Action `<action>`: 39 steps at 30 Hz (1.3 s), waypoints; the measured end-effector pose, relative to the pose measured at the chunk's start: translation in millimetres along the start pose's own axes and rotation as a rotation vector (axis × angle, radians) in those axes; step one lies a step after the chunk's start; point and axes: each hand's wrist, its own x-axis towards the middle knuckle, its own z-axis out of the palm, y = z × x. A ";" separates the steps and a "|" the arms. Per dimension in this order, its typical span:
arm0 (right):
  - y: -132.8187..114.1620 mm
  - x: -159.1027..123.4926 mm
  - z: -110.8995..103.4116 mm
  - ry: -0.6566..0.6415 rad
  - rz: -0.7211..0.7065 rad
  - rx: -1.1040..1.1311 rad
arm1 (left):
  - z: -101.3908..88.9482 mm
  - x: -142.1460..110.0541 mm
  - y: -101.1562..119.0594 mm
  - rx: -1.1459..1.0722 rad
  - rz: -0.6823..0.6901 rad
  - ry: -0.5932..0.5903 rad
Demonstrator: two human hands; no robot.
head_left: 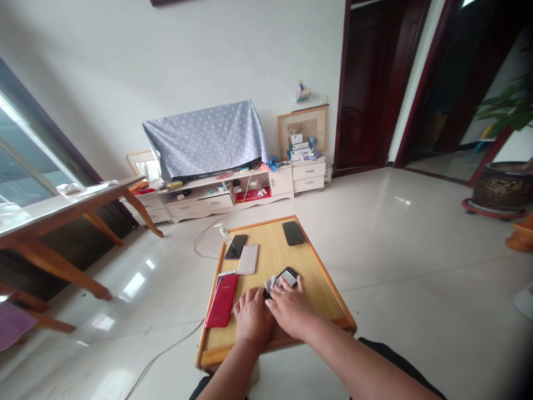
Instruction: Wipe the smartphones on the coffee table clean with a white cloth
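Observation:
On the small wooden table (pixel 320 294), a black smartphone (pixel 288 275) lies at an angle, its lower part covered by my hands. My right hand (pixel 292 311) presses a crumpled white wipe (pixel 270 284) against its face, the outer fingers spread over the screen. At the phone's near left edge, my left hand (pixel 253 315) has its fingers bent and holds it in place; the thumb is hidden. Left of my hands, a red phone (pixel 222 300) lies on top of a white-edged phone (pixel 225 274).
Further back on the table lie a pale pink phone (pixel 249 259), a dark phone (pixel 236 246) and a black phone (pixel 293 233). A pump bottle (pixel 224 233) stands at the far left corner. Beyond are a low cabinet (pixel 200 208) and a potted plant (pixel 502 186). A cable (pixel 164 351) crosses the floor.

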 end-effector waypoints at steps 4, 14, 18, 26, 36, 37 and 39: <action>30.8 10.2 -19.1 0.003 0.228 -0.025 | 2.9 0.7 -1.9 -0.006 0.046 0.030; -0.9 -16.2 1.4 -0.044 -0.002 0.040 | 9.3 1.5 -7.5 -0.021 0.035 0.035; 22.7 -10.3 -13.4 -0.001 0.189 -0.008 | 7.0 1.2 -4.9 -0.023 0.041 0.041; 6.5 -23.7 -5.7 -0.028 0.084 0.066 | 7.4 1.5 -6.6 -0.021 0.028 0.022; 37.0 -4.2 -24.1 -0.001 0.285 -0.020 | 3.0 0.8 -1.2 0.003 0.030 0.019; 34.3 -4.3 -23.1 -0.001 0.267 -0.014 | 3.7 1.0 -1.8 0.002 0.031 0.023; 21.5 -8.6 -16.7 -0.015 0.164 0.027 | 6.0 1.7 -4.5 -0.004 0.034 0.028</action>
